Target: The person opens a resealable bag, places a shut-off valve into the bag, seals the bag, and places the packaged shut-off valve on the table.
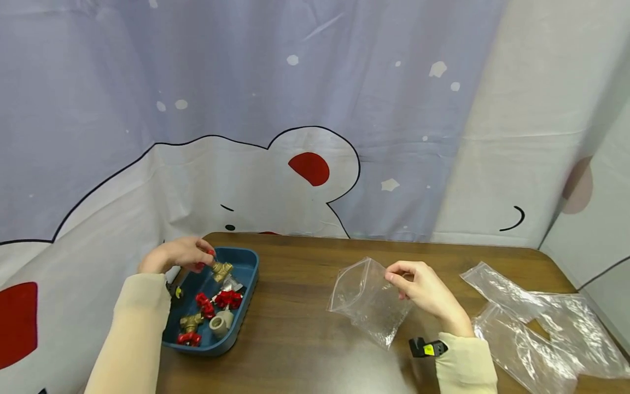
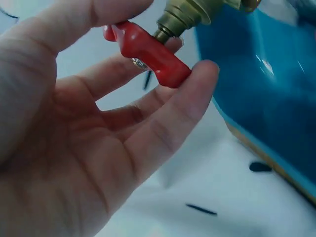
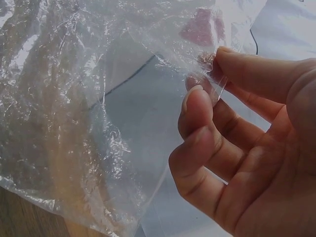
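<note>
Held the left arm (image 1: 133,331) outstretched, gripped with the left hand (image 1: 179,255); held the right arm (image 1: 465,358) slanted inward, pinched thumb-to-finger with the right hand (image 1: 423,290).

Looks forward and down from the head, widest of the 3 views, over the desk (image 1: 295,334) toward the curtain (image 1: 403,137) behind its far edge, taking in the 2 far corners. From the left wrist, peers very near and tilted across the palm of the left hand (image 1: 182,253) at a red-handled valve (image 2: 150,52), catching the tub (image 2: 281,113) and curtain beyond. From the right wrist, looks similarly near past the right hand (image 1: 425,290), through a clear bag (image 1: 374,306) to curtain and some desk. Between head and left wrist, shares left hand, valve and tub; between head and right wrist, shares right hand and bag.
</note>
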`<state>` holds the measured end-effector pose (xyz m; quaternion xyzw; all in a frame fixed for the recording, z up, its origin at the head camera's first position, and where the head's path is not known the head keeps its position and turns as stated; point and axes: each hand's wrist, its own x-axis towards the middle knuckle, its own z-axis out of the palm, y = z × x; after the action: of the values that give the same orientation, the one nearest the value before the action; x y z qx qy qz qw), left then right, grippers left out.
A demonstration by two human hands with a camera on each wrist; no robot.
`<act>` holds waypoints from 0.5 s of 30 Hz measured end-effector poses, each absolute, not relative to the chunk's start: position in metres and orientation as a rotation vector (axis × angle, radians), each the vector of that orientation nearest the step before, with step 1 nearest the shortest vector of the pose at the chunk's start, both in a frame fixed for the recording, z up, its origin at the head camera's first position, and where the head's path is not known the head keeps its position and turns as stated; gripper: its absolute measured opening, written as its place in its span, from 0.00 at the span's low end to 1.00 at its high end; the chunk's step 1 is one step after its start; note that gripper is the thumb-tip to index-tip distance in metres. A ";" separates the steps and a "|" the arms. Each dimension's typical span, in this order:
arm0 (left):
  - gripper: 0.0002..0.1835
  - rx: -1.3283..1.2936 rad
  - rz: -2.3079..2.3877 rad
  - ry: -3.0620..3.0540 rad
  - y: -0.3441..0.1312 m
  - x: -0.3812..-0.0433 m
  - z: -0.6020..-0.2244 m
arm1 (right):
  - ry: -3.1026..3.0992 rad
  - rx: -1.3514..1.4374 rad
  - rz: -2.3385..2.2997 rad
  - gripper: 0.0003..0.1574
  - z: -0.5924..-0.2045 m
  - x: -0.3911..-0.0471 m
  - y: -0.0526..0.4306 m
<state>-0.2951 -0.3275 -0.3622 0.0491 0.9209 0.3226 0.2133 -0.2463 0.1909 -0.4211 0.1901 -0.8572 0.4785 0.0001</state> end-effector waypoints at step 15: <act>0.23 0.438 1.121 2.540 -0.257 -0.286 -0.358 | -2.693 0.589 1.508 0.07 -0.419 -0.246 0.191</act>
<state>-0.2857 -0.2573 -0.3578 0.1536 0.8914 0.3933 0.1648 -0.2463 0.1915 -0.4194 0.1875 -0.8571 0.4799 -0.0004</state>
